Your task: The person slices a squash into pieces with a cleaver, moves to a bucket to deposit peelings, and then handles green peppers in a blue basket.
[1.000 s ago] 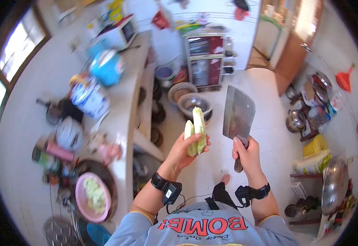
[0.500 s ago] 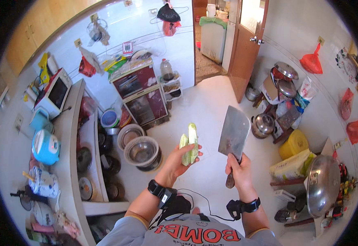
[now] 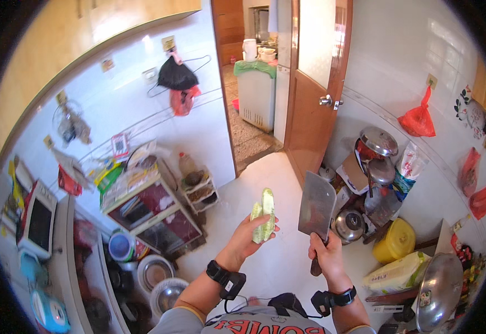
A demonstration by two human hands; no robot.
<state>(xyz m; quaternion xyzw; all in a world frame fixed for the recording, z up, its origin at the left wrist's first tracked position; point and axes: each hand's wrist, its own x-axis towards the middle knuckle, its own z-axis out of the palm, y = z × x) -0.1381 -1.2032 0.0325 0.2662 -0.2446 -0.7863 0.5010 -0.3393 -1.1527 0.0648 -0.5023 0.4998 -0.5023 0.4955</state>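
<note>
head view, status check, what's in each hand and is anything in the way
Left hand gripping two pale green vegetable pieces. Right hand holding cleaver, blade up. Nothing seen between blade and pieces; brown door open ahead.

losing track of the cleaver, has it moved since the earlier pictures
Yes: the cleaver has shifted toward the open door in view; its blade now reaches the door's lower corner.
</note>
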